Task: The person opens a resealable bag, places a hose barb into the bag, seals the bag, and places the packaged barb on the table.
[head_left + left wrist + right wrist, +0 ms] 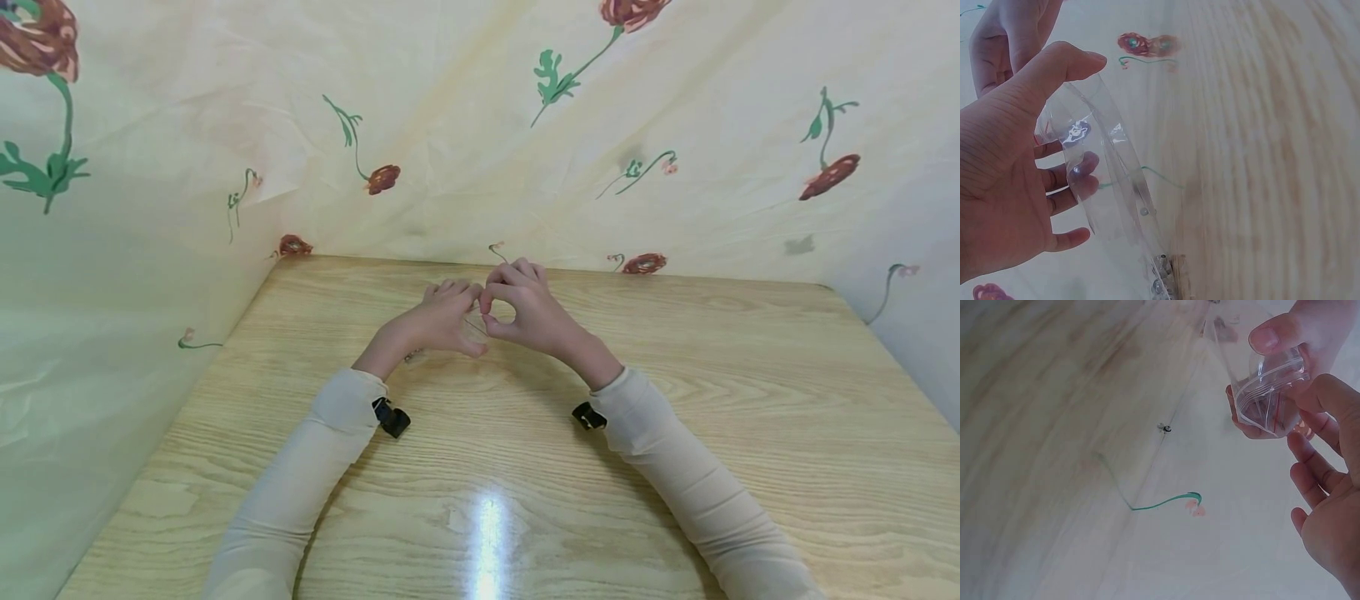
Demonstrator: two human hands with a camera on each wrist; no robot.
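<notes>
A clear plastic zip bag (1124, 162) is held between both hands above the far part of the table. Its mouth (1272, 394), with ridged seal lines and a thin red line, faces my right hand. Small silvery pieces (1161, 278) lie at the bag's lower end, too small to name. My left hand (442, 321) holds the bag between thumb and fingers, the thumb on one side and fingers showing through the plastic. My right hand (528, 312) has thumb and index finger tips together at the bag's edge; its other fingers are loosely bent.
A small dark and silvery piece (1164, 428) lies near the table's back edge. The wood-grain table (480, 450) is bordered by a cream floral cloth (450, 125) at the back and sides. Black wrist cameras sit at both cuffs.
</notes>
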